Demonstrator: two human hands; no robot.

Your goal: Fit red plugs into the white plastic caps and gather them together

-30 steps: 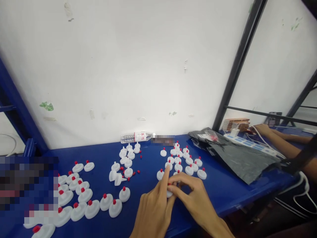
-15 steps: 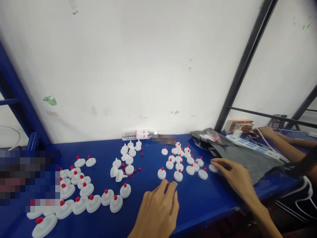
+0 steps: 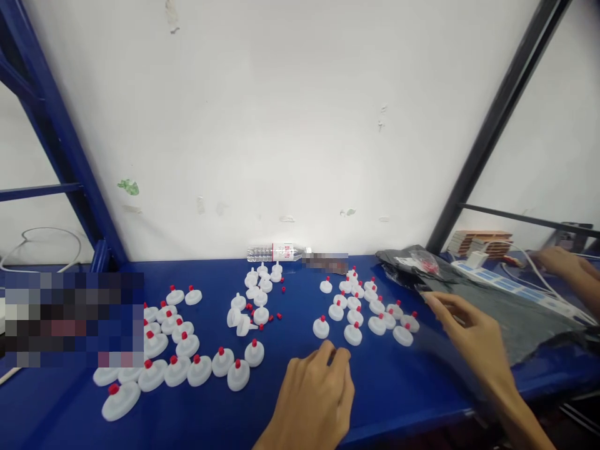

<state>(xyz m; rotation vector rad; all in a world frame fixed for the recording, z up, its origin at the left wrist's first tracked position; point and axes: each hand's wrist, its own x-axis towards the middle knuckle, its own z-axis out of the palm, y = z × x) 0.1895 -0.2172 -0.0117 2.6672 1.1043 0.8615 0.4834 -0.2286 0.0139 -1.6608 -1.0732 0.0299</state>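
My left hand (image 3: 314,390) is low over the front of the table, its fingers curled together and pointing down; whatever is between them is hidden. Just beyond it stand white spout caps with red tips, the nearest being one cap (image 3: 353,334) and another (image 3: 321,327). My right hand (image 3: 471,325) hovers to the right of this group, fingers loosely bent and apart, with nothing visible in them. The closest item to it is a white cap with a red tip (image 3: 409,322) at the group's right edge.
More red-tipped caps (image 3: 199,370) spread over the left side. White caps without tips (image 3: 261,316) sit in the middle beside loose red tips (image 3: 270,318). A water bottle (image 3: 281,252) lies along the wall. Black plastic bags (image 3: 487,312) and a power strip (image 3: 506,278) are at right.
My right hand has let go of a red-tipped cap at the right edge of the group and drawn away from it. My left hand keeps its pose; the view has shifted.
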